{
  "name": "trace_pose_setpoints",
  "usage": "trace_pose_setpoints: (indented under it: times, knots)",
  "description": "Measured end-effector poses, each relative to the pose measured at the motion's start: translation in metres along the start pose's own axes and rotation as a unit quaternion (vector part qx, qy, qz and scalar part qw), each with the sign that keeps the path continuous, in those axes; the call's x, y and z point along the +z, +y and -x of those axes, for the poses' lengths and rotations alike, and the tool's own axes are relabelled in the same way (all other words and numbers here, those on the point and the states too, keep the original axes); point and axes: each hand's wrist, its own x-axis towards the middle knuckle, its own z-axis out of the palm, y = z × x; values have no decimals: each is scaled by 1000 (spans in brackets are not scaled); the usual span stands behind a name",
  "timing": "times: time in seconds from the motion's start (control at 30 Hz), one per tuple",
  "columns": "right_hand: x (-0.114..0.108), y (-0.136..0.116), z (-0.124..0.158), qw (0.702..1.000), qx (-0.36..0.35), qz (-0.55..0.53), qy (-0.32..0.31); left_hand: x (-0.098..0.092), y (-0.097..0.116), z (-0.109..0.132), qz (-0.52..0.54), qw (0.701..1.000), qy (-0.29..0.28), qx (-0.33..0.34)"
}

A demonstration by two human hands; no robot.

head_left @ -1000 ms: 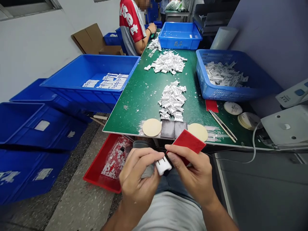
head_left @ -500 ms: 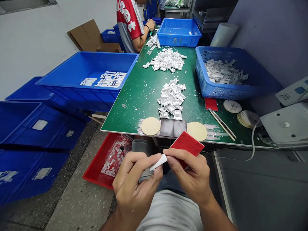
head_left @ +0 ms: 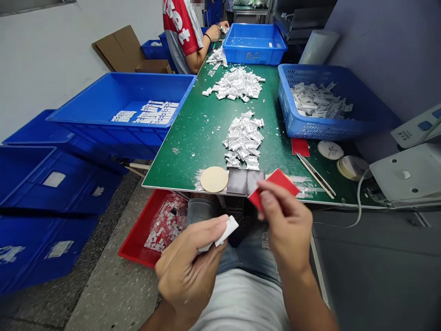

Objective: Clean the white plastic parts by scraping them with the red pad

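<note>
My left hand [head_left: 191, 264] pinches a small white plastic part [head_left: 228, 229] between thumb and fingers, low in front of the table edge. To its right and a little higher, my right hand [head_left: 289, 225] grips a square piece of red sandpaper [head_left: 283, 180] by its near side. The sandpaper is apart from the white part and covers most of a pale round disc on the table edge. Beyond my hands, a pile of similar white parts [head_left: 244, 140] lies on the green table [head_left: 193, 138]. Dark square pads [head_left: 237, 180] and a cream round disc [head_left: 214, 179] lie along its edge.
A blue basket [head_left: 285, 110] of white parts stands at the right, near tweezers [head_left: 315, 174]. Left of the table are a blue bin [head_left: 103, 101] and, lower, a red bin [head_left: 132, 250]. A co-worker [head_left: 182, 37] sits at the far left side.
My right hand has moved up and right with the red sandpaper, away from the white part. My left hand keeps its hold, and the part is turned slightly.
</note>
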Motion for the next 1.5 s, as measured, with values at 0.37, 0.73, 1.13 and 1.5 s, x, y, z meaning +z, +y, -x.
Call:
trace_pose_setpoints:
  times: [0.37,0.73,1.13,1.5]
  knots:
    - [8,14,-9,999,-4,-36,-24,6,6,2,8,999,28,-44]
    - [-2,4,7,982,-136,115,-61,9,5,4,-10,998,32,-53]
    - [-11,4,5,982,-145,102,-65,20,10,4,-23,999,4,-39]
    - [-67,20,28,977,-54,125,165,93,-4,-124,339,775,-493,-204]
